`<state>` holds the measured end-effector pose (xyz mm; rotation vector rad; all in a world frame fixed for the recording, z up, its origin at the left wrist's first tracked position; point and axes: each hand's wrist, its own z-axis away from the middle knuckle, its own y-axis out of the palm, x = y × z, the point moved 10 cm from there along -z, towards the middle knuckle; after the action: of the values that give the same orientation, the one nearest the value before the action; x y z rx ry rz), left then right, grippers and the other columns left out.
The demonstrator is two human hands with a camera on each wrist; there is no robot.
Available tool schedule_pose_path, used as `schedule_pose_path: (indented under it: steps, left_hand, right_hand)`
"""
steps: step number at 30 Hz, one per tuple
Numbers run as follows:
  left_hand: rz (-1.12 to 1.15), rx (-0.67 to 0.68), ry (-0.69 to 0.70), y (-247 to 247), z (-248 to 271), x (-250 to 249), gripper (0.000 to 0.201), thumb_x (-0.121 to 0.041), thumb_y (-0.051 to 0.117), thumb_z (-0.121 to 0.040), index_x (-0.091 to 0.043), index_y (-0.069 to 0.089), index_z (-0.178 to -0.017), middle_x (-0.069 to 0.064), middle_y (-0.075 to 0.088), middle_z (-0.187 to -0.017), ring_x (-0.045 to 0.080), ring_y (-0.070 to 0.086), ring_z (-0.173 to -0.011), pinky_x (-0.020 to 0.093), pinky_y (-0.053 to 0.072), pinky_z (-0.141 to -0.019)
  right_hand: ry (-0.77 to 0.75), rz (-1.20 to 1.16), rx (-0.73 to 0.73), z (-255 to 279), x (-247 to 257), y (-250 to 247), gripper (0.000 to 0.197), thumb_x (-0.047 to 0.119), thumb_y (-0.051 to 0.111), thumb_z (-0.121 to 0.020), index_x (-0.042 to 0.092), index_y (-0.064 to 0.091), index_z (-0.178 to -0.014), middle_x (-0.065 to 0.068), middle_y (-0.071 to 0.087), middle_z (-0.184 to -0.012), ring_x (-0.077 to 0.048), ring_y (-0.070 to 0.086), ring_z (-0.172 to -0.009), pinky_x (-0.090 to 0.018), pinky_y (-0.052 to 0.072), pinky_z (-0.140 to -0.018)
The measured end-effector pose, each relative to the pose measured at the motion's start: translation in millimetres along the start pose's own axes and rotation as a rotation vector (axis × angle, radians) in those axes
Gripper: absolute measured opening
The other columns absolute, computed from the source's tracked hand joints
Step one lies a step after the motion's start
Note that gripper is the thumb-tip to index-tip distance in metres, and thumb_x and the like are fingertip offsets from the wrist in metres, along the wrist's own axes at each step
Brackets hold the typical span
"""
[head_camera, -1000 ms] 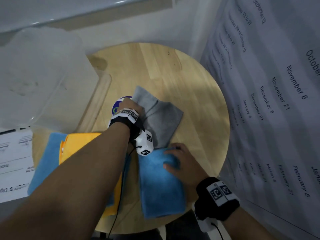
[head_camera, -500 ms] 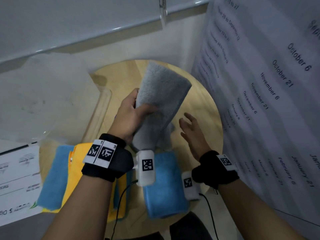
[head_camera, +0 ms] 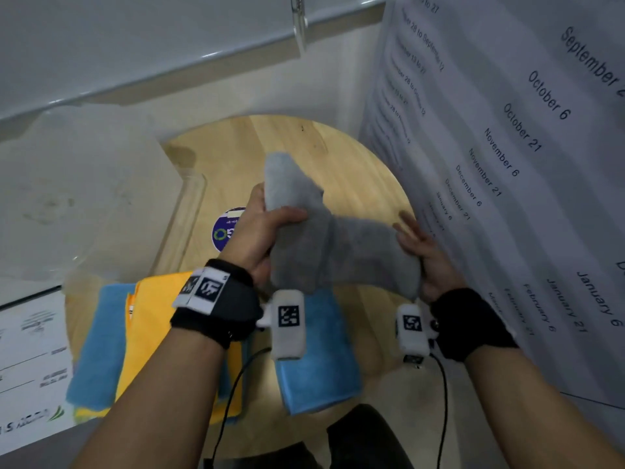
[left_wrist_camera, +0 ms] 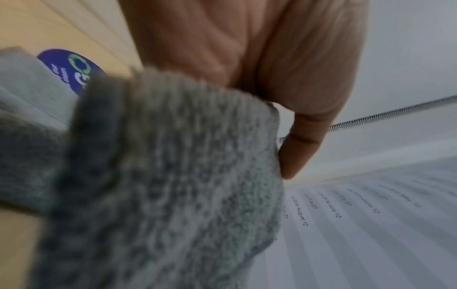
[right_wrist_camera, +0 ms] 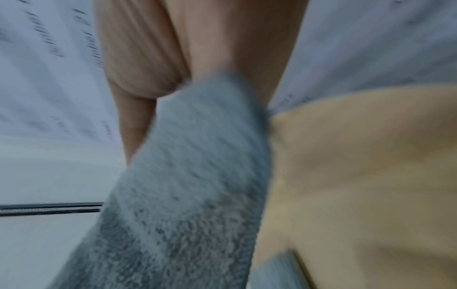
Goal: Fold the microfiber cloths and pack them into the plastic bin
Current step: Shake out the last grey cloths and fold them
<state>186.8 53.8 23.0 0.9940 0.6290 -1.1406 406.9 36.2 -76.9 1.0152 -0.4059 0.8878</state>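
A grey microfiber cloth (head_camera: 338,252) hangs bunched above the round wooden table (head_camera: 304,147). My left hand (head_camera: 270,214) grips its upper left part, thumb across the front. My right hand (head_camera: 419,252) holds its right end; in the right wrist view the grey cloth (right_wrist_camera: 185,176) runs between thumb and fingers (right_wrist_camera: 138,58). The left wrist view shows the grey cloth (left_wrist_camera: 160,176) under my curled fingers (left_wrist_camera: 247,58). A folded blue cloth (head_camera: 314,367) lies on the table below the hands. The clear plastic bin (head_camera: 189,211) stands at the left.
A stack of yellow and blue cloths (head_camera: 142,333) lies at the table's front left. A round purple sticker (head_camera: 223,233) is on the table. A poster with dates (head_camera: 507,164) hangs close on the right. Printed paper (head_camera: 30,350) sits at the far left.
My left hand lifted the grey cloth off the table. My right hand left the blue cloth, rose, and took hold of the grey cloth's right end.
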Motion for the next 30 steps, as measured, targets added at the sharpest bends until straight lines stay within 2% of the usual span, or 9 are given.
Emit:
schedule_pose_path:
  steps: [2,4,7,10,12,14,19,24,30]
  left_hand:
    - [-0.067,-0.017,-0.024,5.9,-22.3,8.1,0.066,-0.006,0.069,-0.067,-0.014,0.039,-0.126,0.020,0.057,-0.122,0.034,0.061,-0.105,0.047,0.054,-0.082]
    - [-0.139,-0.076,-0.058,5.2,-47.8,19.1,0.065,-0.013,0.072,-0.065,-0.019,0.042,-0.123,0.012,0.058,-0.119,0.031,0.059,-0.105,0.051,0.053,-0.085]
    - [-0.177,-0.176,-0.169,-12.4,-85.5,57.5,0.063,-0.013,0.076,-0.071,-0.013,0.042,-0.124,0.012,0.059,-0.112,0.031,0.061,-0.099,0.052,0.054,-0.081]
    - [-0.497,-0.224,-0.315,-50.2,-114.3,114.6,0.087,-0.036,0.083,-0.057,0.002,0.046,-0.125,0.018,0.061,-0.113,0.036,0.062,-0.099,0.046,0.055,-0.077]
    - [-0.793,-0.177,-0.365,-69.8,-126.1,137.6,0.073,-0.037,0.078,-0.070,0.005,0.046,-0.121,0.013,0.062,-0.109,0.031,0.059,-0.101,0.032,0.047,-0.072]
    - [-0.961,-0.185,-0.337,-79.6,-132.2,137.9,0.060,-0.037,0.071,-0.079,0.001,0.048,-0.120,0.009,0.061,-0.110,0.028,0.057,-0.105,0.029,0.041,-0.076]
    - [-1.174,-0.271,-0.288,-94.1,-134.4,116.9,0.069,-0.047,0.059,-0.085,-0.008,0.039,-0.138,0.014,0.051,-0.134,0.033,0.049,-0.121,0.039,0.039,-0.100]
    - [-1.535,-0.425,-0.251,-104.7,-136.3,86.1,0.055,-0.049,0.051,-0.085,-0.010,0.048,-0.124,0.021,0.049,-0.129,0.040,0.048,-0.116,0.047,0.042,-0.091]
    - [-1.285,-0.224,-0.313,-63.4,-143.9,119.8,0.059,-0.033,0.065,-0.084,-0.012,0.036,-0.131,0.015,0.052,-0.126,0.034,0.052,-0.113,0.037,0.043,-0.085]
  right_hand:
    - [-0.115,0.055,-0.063,-4.6,35.2,-10.3,0.058,0.008,0.082,-0.059,0.020,0.058,-0.111,-0.003,0.063,-0.101,-0.012,0.067,-0.087,-0.024,0.056,-0.071]
    - [-0.192,0.200,-0.095,-9.3,61.7,-17.4,0.051,0.005,0.073,-0.066,0.018,0.058,-0.112,-0.003,0.066,-0.099,-0.013,0.066,-0.089,-0.025,0.055,-0.074]
    - [-0.179,0.483,-0.217,-31.7,61.2,-53.7,0.060,0.014,0.076,-0.071,0.015,0.052,-0.126,-0.004,0.061,-0.116,-0.018,0.060,-0.106,-0.035,0.051,-0.092]
    - [-0.070,0.996,-0.329,-55.7,28.3,-90.8,0.078,0.045,0.068,-0.079,0.007,0.037,-0.140,-0.013,0.042,-0.141,-0.031,0.043,-0.128,-0.039,0.038,-0.104]
    - [0.108,0.991,-0.390,-62.7,-5.0,-120.1,0.092,0.045,0.075,-0.073,0.006,0.030,-0.143,-0.014,0.039,-0.145,-0.034,0.046,-0.126,-0.040,0.041,-0.103]
    - [0.203,0.911,-0.482,-63.5,-23.1,-143.7,0.101,0.052,0.081,-0.063,0.006,0.035,-0.140,-0.016,0.046,-0.140,-0.035,0.054,-0.117,-0.047,0.047,-0.097]
    - [0.092,1.046,-0.583,-61.4,-8.8,-148.2,0.055,0.010,0.073,-0.078,0.000,0.051,-0.127,-0.022,0.055,-0.125,-0.035,0.056,-0.111,-0.034,0.044,-0.086]
    - [0.229,1.129,-0.461,-61.8,-20.8,-141.3,0.053,0.008,0.073,-0.076,0.002,0.052,-0.124,-0.017,0.058,-0.121,-0.033,0.058,-0.107,-0.039,0.049,-0.091]
    - [0.119,1.473,-0.489,-65.4,1.4,-108.9,0.062,0.038,0.070,-0.080,0.006,0.047,-0.127,-0.019,0.052,-0.126,-0.035,0.051,-0.115,-0.039,0.043,-0.093]
